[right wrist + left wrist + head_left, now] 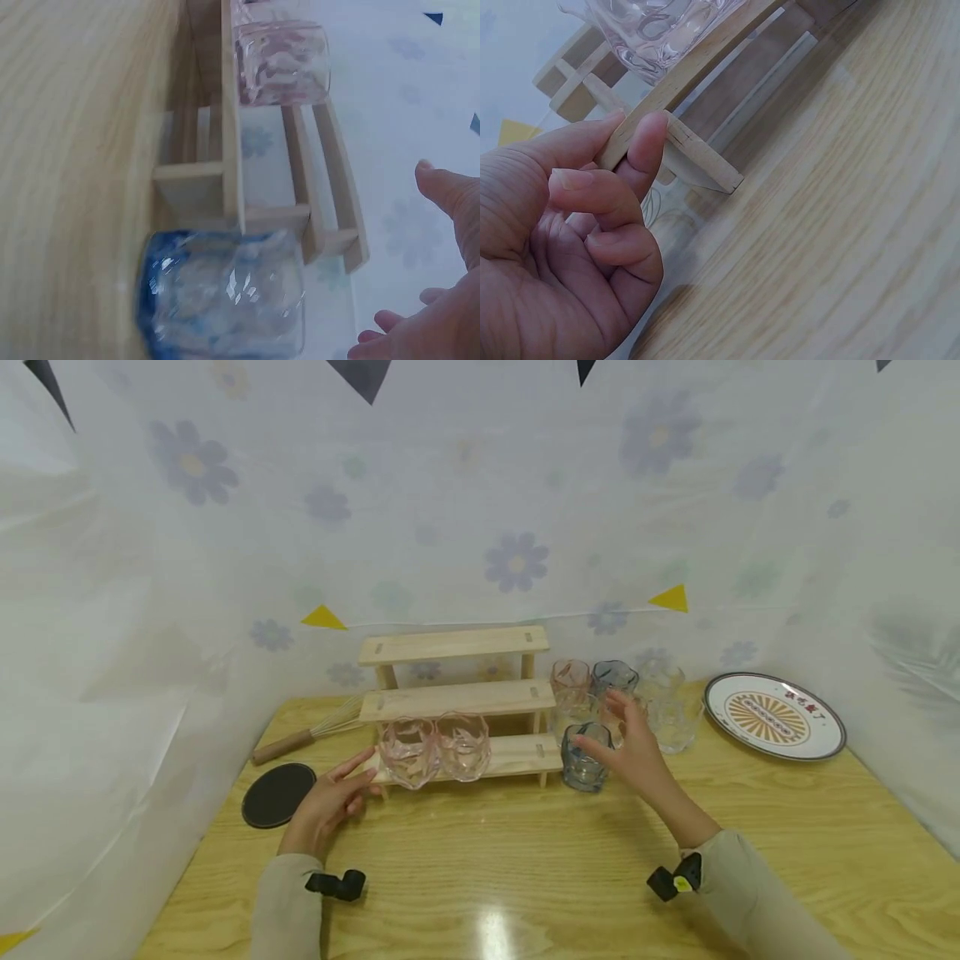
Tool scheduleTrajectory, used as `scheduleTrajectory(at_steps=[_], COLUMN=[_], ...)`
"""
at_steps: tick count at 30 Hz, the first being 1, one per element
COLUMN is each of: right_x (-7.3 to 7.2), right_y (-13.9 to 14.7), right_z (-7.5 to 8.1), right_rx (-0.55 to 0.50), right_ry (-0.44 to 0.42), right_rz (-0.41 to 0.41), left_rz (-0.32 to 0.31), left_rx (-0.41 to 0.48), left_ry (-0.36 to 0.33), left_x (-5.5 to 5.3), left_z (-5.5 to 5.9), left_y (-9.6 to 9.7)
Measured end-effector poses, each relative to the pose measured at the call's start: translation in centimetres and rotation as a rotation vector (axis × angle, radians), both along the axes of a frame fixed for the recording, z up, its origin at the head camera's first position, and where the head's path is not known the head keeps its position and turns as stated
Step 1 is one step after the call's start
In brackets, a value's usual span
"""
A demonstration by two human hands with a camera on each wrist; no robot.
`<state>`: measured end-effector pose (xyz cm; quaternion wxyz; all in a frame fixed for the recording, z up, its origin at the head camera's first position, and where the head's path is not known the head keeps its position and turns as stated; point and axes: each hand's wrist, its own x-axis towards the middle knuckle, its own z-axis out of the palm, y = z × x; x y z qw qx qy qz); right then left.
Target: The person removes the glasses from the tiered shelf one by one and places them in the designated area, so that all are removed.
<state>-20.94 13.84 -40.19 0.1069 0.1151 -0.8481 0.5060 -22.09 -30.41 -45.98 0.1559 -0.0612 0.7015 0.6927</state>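
Note:
A three-step wooden rack [457,697] stands near the back of the table. My left hand [326,802] pinches the left end of its lowest board [660,101] between thumb and finger. Two pink glasses, one on the left [408,756] and one beside it [465,750], sit side by side on that board. A blue-tinted glass [585,768] stands on the table by the rack's right end. Above and beside it, my right hand [637,752] has its thumb and fingers spread; in the right wrist view a gap separates the hand [442,300] from the blue glass [225,296].
Behind the right hand cluster several more glasses: pink [570,675], blue [617,674] and clear [675,731]. A patterned plate [817,731] lies at the right. At left are a whisk with a wooden handle [283,747] and a black round mat [279,795]. Patterned white sheeting hangs behind.

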Motion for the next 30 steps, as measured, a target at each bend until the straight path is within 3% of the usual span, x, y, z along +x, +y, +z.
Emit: scheduleTrajectory(at_steps=[5,11,15,24,30], right_x=[-1.1,-2.4,-2.9,-3.6,-3.5], right_y=[-2.5,-6.0,-8.0,-11.6,-13.2], right_z=[1.2,1.7,1.2,-0.9,-1.6], right_rx=[0.007,-0.032,-0.033,0.023,-0.033], right_ry=[0.017,-0.085,-0.172,-0.203,-0.229], right_rz=[0.067,0.209,0.273,0.379,0.418], left_rz=[-0.003,0.004,-0.007,-0.008,-0.002], left_rx=[-0.012,0.005,0.01,0.024,0.024], left_ry=[-0.002,0.006,0.008,0.007,-0.002], left_x=[0.0,-0.2,-0.3,-0.2,-0.1], left_z=[0.1,0.2,0.3,0.2,0.1], left_y=[-0.1,-0.2,-0.2,-0.2,0.0])
